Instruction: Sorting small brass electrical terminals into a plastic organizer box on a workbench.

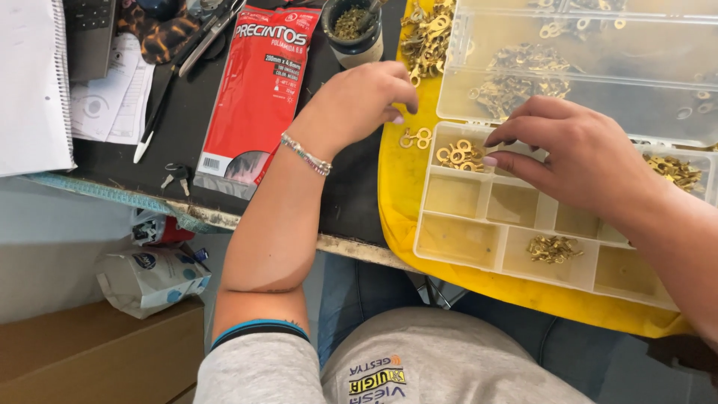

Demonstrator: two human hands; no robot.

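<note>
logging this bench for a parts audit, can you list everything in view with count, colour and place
organiser box: one, clear plastic, on the yellow cloth, lid open
lid: one, clear, raised behind the box
ring terminals: many, brass, in several compartments, loose on the cloth and on the lid
cloth: one, yellow, under the box
red packet: one, red, on the dark bench, left of the cloth
jar: one, dark, top centre, holds small brass parts
keys: a small bunch, silver, near the bench edge
notebook: one, white, spiral, far left
papers: a few, white, beside the notebook
pen: one, dark with white tip
pouch: one, white, below the bench
left hand: bracelet on wrist, grip closed near loose terminals
right hand: fingers over a compartment
</note>
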